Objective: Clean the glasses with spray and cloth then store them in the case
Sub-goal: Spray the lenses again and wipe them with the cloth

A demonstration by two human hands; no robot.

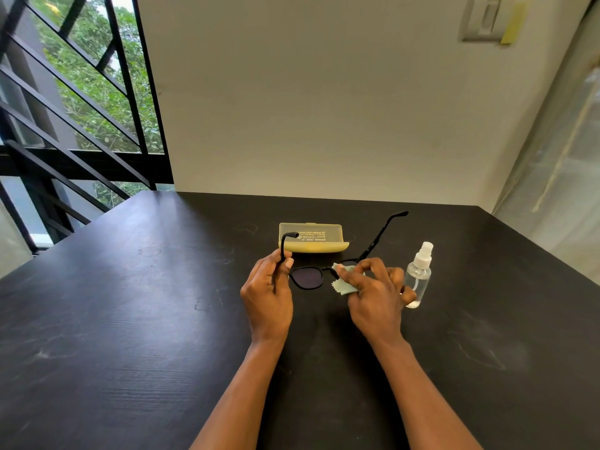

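Above the desk [162,303], the left hand [268,295] pinches a temple to steady the glasses [306,278] while right hand [373,290] fingers [349,276] pinch the cloth [344,285] on one lens, wiping it, spray [418,277] and closed case [311,238] near.

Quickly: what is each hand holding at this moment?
Left hand: grips the glasses by one temple.
Right hand: pinches the cloth on the other lens.

Two hands are at work here, a left hand [268,292] and a right hand [376,295]. I count one pair of glasses [306,278], one cloth [344,285], one spray bottle [418,276], one case [312,239], on one dark surface [130,319].
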